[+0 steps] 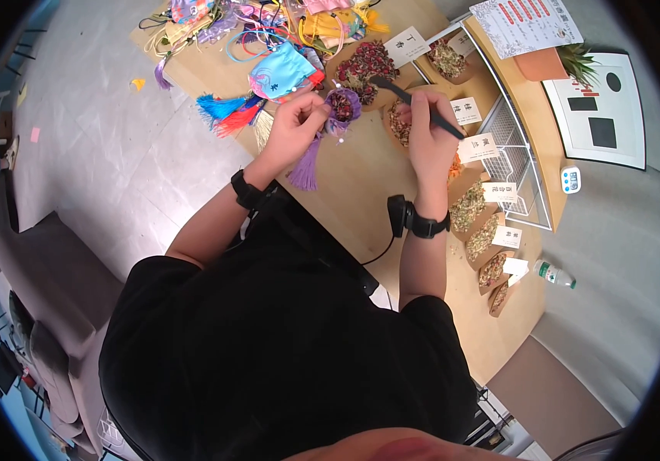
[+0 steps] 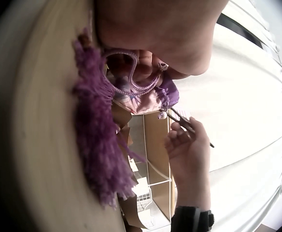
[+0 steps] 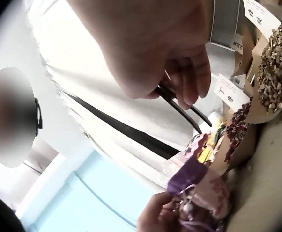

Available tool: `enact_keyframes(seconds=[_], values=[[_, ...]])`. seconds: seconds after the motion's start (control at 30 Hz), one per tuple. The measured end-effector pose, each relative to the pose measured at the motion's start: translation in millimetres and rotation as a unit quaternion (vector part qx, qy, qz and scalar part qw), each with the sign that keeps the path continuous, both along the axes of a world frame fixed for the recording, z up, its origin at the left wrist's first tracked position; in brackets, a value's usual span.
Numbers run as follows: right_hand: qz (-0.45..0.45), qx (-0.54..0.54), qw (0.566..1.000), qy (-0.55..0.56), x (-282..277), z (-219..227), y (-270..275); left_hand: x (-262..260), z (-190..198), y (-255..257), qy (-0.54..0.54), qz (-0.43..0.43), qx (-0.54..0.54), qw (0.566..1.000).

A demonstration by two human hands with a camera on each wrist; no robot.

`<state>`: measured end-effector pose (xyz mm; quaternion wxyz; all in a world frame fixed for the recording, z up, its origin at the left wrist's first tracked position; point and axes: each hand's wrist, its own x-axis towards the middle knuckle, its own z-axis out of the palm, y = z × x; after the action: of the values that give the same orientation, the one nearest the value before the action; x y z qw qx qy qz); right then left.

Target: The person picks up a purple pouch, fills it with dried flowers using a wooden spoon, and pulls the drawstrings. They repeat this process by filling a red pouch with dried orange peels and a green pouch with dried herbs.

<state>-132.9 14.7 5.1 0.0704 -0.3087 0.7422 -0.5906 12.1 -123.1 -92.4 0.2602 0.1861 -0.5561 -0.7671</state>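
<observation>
My left hand [image 1: 298, 129] pinches the edge of a small purple drawstring pouch [image 1: 353, 105], its mouth open upward with dark dried petals showing inside. A purple tassel [image 1: 304, 170] hangs below it, and a looped lilac cord [image 2: 133, 89] shows in the left wrist view. My right hand [image 1: 431, 146] holds black tweezers [image 1: 394, 87], their tips pointing toward the pouch and standing above it in the right wrist view [image 3: 182, 110]. Beneath the tweezers, a paper tray of dark red dried buds [image 1: 368, 61] lies just beyond the pouch.
Several paper trays of dried herbs [image 1: 468, 203] with white label cards [image 1: 499, 192] line the right side of the table. Colourful sachets, including a blue pouch [image 1: 282, 71], pile at the far left. A white wire rack [image 1: 510, 165], potted plant [image 1: 541, 65] and bottle [image 1: 554, 274] stand beyond.
</observation>
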Motion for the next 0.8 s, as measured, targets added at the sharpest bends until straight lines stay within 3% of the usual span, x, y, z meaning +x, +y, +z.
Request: enact_keyframes(seconds=[0.1, 0.27, 0.43, 0.57, 0.67, 0.8], values=[[-0.01, 0.102, 0.995, 0.011, -17, -9, -9, 0, 0, 0, -0.001, -0.002, 0.004, 1.0], [-0.003, 0.139, 0.989, 0.052, -31, -41, -19, 1, 2, -1, 0.003, -0.004, 0.001, 1.0], [-0.003, 0.161, 0.986, 0.037, -27, -37, -18, 1, 3, -1, 0.0, -0.008, 0.003, 1.0], [0.006, 0.05, 0.999, 0.017, -21, -31, -12, -1, -3, -1, 0.006, -0.002, -0.012, 1.0], [0.042, -0.018, 0.998, -0.032, 5, 4, -2, 0, -1, 0, 0.001, 0.001, -0.017, 1.0], [0.051, -0.031, 0.998, -0.021, 16, 9, 6, 0, 1, 1, -0.005, 0.003, -0.011, 1.0]])
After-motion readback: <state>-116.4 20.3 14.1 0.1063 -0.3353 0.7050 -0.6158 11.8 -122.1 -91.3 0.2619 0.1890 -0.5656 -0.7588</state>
